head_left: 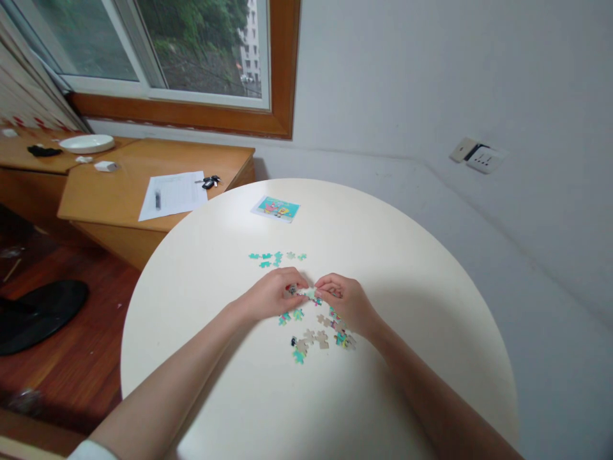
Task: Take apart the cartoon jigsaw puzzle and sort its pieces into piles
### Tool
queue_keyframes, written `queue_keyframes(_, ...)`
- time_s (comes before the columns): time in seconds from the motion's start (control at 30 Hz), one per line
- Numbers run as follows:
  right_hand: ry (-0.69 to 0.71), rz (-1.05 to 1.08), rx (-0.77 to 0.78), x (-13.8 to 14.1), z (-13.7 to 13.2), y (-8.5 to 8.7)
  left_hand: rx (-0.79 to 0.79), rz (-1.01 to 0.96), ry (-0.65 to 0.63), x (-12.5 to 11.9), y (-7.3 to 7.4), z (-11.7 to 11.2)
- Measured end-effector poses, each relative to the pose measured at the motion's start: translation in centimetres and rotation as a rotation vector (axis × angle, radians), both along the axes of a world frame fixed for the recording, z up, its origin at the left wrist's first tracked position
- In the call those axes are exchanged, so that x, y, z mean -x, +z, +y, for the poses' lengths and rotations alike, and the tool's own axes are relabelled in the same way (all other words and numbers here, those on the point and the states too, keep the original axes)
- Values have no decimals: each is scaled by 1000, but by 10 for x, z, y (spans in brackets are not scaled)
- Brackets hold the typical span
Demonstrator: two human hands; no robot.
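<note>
Pinching from nine o'clock, our bare left hand (281, 294) holds a small, pale-green jigsaw piece (310, 293) over the round white tabletop (191, 294); our bare right hand (348, 303) pinches from three. Slack pinching could drop it; our right hand sinking could scatter the multicoloured, knobbed pieces (341, 338) at five.

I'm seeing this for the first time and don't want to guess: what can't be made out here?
Head view: the pale puzzle piece, partly covered by the left hand and right hand; whether one piece or two joined is unclear.
Head view: wording on the white sheet, too small and blurred.
Head view: lettering on the picture card, too small.
Head view: the round table's near edge, cut off by the bottom edge.
</note>
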State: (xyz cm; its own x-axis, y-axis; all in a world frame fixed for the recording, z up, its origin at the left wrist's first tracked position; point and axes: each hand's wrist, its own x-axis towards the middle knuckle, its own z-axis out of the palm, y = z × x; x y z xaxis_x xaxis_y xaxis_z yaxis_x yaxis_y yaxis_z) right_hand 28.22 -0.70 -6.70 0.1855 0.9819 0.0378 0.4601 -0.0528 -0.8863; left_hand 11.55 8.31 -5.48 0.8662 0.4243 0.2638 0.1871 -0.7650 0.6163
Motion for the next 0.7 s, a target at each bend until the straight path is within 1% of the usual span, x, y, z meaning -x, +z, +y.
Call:
queue_keyframes(0.17, 7, 32, 3, 0, 0, 0, -14, -6, -2, -1, -3, 0)
queue_keyframes(0.33, 18, 52, 4, 0, 0, 0, -27, -23, -16, 0, -3, 0)
queue_keyframes(0.53, 15, 30, -4, 0, 0, -1, 7, -30, -37, -1, -4, 1)
queue_keyframes(0.7, 6, 8, -20, -1, 0, -2, 32, -36, -28, -1, -3, 1)
